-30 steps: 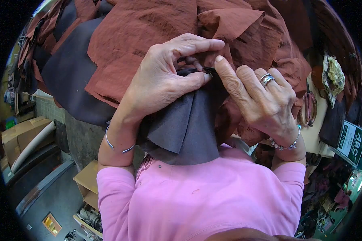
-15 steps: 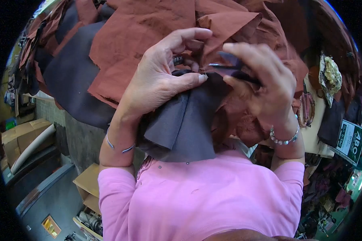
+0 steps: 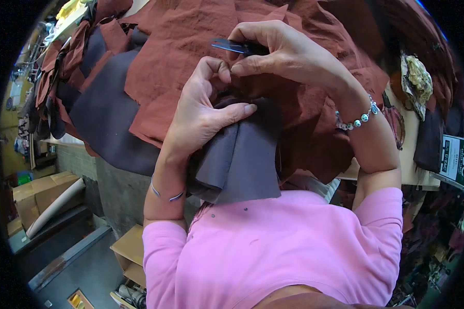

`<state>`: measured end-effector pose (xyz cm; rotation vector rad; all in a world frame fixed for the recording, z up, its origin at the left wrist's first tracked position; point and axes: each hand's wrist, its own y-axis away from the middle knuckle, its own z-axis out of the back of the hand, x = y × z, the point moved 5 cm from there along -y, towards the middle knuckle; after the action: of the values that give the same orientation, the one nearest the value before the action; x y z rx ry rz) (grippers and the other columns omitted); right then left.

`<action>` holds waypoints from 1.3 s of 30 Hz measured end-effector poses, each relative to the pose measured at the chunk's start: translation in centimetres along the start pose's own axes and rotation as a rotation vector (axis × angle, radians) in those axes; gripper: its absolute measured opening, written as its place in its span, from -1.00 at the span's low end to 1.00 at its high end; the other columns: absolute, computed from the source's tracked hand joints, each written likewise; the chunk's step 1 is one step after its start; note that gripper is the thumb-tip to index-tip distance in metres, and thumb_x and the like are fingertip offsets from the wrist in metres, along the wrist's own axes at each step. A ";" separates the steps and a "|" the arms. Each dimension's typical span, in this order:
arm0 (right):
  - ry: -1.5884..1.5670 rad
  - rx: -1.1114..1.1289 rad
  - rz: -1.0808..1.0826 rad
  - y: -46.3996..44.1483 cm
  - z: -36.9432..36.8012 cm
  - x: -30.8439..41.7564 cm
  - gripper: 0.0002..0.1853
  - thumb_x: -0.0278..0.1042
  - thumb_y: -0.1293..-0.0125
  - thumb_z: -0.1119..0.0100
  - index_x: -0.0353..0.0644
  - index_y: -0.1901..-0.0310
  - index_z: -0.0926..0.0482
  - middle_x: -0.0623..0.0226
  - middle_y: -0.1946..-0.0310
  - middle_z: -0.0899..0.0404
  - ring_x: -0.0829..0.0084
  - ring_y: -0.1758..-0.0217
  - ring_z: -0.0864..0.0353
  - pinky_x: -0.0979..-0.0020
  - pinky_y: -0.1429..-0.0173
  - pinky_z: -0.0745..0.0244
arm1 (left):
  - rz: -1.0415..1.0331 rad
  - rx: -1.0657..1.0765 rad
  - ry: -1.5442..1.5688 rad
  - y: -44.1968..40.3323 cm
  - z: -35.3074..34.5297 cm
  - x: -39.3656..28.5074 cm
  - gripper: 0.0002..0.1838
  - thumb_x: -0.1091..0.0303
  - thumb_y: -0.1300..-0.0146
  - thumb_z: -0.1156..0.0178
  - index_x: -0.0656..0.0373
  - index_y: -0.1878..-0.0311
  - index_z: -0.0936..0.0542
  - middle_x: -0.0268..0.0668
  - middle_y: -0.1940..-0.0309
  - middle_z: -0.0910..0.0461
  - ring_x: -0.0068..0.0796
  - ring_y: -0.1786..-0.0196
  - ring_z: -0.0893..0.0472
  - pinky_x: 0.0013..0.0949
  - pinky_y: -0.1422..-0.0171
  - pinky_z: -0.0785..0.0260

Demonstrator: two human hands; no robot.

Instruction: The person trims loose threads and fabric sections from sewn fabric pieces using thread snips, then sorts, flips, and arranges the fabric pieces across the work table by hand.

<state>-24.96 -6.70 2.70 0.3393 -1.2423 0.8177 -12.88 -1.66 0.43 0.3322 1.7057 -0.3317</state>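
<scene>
My left hand (image 3: 197, 114) is closed on a dark grey-brown fabric piece (image 3: 250, 159), its thumb pressed on the top by a seam. The piece hangs down in front of my pink shirt. Thread snips (image 3: 228, 46) with dark handles lie in my closed right hand (image 3: 288, 54), blades pointing left just above my left fingers. Between the two hands, fingertips are close together; any thread there is too fine to make out. Rust-brown fabric (image 3: 175, 56) is heaped under and behind both hands.
A large dark cloth (image 3: 105, 121) drapes over the table's left side. At right lie scissors with wrapped handles (image 3: 395, 121), a crumpled pale bundle (image 3: 416, 85) and a green-and-white box (image 3: 452, 157). Cardboard boxes (image 3: 49, 193) stand below left.
My right hand has moved left and up with the snips, from right of the fabric to above my left hand. My left fingers have curled in; the dark piece stays held.
</scene>
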 end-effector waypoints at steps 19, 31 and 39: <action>-0.269 -0.758 0.201 5.1 5.2 1.1 -0.90 -0.43 -0.29 0.08 -0.21 0.20 -0.38 0.28 0.30 -0.55 0.80 0.67 -0.16 0.76 0.55 -0.14 | 0.097 0.264 -0.845 -2.3 3.2 -8.3 -0.59 0.61 0.13 0.11 0.27 0.12 -0.47 -0.24 0.23 -0.50 -0.47 0.06 -0.45 -0.45 -0.10 -0.24; -0.254 -0.971 0.359 8.3 9.6 2.1 -0.87 -0.46 -0.26 0.05 -0.21 0.16 -0.40 0.31 0.38 -0.51 0.76 0.66 -0.16 0.72 0.56 -0.06 | -0.562 -0.328 0.045 -0.4 2.9 -13.4 -0.70 0.56 -0.03 -0.08 0.31 0.10 -0.42 -0.25 0.26 -0.51 -0.57 0.22 -0.49 -0.55 0.10 -0.34; -0.132 -0.669 0.319 7.7 5.5 4.4 -0.76 -0.48 -0.09 -0.13 -0.18 0.17 -0.42 0.22 0.30 -0.49 0.54 0.44 -0.39 0.60 0.38 -0.30 | -0.141 -0.258 -0.406 -1.0 1.7 0.3 -0.58 0.51 -0.05 -0.19 0.30 -0.01 -0.35 -0.27 0.15 -0.47 -0.55 0.11 -0.47 -0.53 0.00 -0.32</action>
<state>-33.87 -3.42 7.03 -0.3595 -1.6381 0.6033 -11.79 -3.21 -0.13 -0.0460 1.3520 -0.2569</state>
